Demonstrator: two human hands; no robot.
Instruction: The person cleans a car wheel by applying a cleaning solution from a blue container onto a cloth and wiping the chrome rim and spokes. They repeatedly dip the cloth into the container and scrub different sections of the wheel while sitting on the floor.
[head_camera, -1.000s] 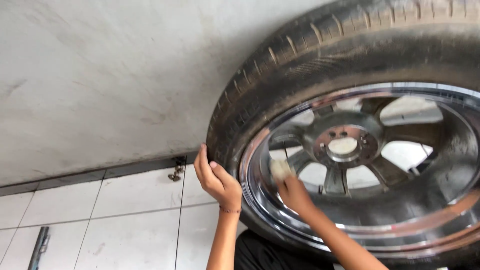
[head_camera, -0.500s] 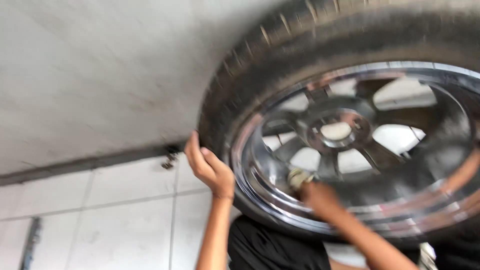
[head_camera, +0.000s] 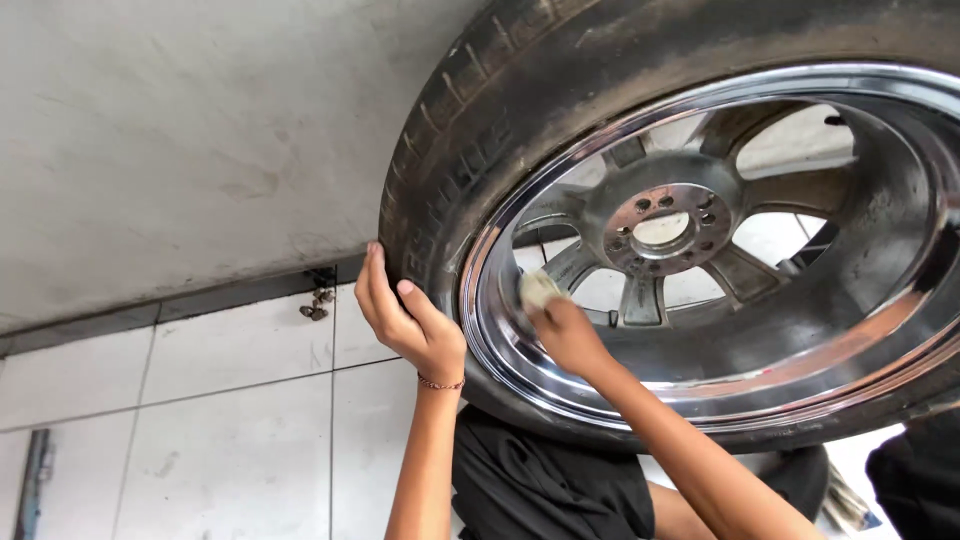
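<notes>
Your left hand (head_camera: 415, 318) is cupped over the outer edge of the tyre (head_camera: 520, 110) at about nine o'clock, fingers curled loosely against the tread and thumb on the sidewall, steadying it rather than gripping anything. Your right hand (head_camera: 568, 335) is closed around a small pale pad (head_camera: 538, 290) and pressing it against the inside of the rim (head_camera: 700, 395), at about eight o'clock from the hub (head_camera: 662, 228).

The wheel stands on edge and fills the upper right of your view, resting over dark cloth (head_camera: 540, 475) at your lap.

To do this rubbing well, keep the left hand braced so the wheel cannot roll, and work the pad in short overlapping strokes along the curve of the barrel rather than across it. Press with the flats of your fingers so the pad stays fully in contact, and watch your knuckles near the spoke (head_camera: 575, 262) edges.

The rim lip is bright and mirror-like, while the inner barrel looks dull and filmed with grey grime. The spokes are broad, matt and dusty; the hub has a ring of bolt holes. The tyre rubber is worn, ribbed and chalky. Beyond, at nine o'clock, a rough grey wall (head_camera: 180, 150) meets pale glossy floor tiles (head_camera: 230, 400).
</notes>
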